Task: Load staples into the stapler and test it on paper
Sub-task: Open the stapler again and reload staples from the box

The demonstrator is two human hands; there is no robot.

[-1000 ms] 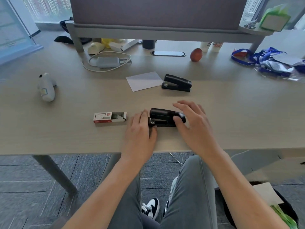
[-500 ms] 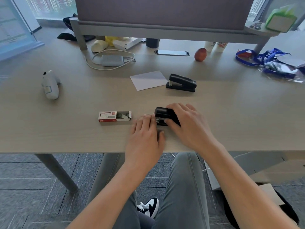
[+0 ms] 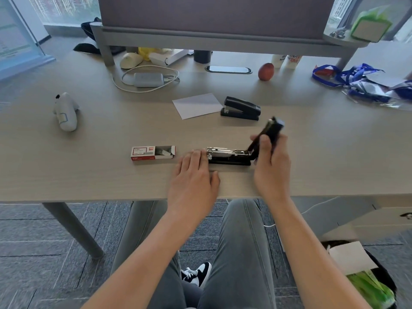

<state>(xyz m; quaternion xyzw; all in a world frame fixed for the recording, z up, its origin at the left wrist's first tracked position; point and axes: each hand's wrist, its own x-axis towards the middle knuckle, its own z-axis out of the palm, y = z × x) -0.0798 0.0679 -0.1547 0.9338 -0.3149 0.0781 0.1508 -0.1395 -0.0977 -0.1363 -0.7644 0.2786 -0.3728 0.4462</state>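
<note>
A black stapler lies near the desk's front edge with its top cover swung up and back, baring the metal staple channel. My right hand grips the raised cover. My left hand lies flat on the desk, its straight fingertips touching the stapler's front end. A red-and-white staple box lies open to the left of the stapler. A white sheet of paper lies farther back.
A second black stapler sits shut beside the paper. A white controller lies at the left, a charger with its cable at the back, an apple and blue lanyards at the right. A divider stands behind.
My right hand has swung the stapler's cover up and back, opening it and baring the metal channel. My left hand has stayed at the stapler's front end.
</note>
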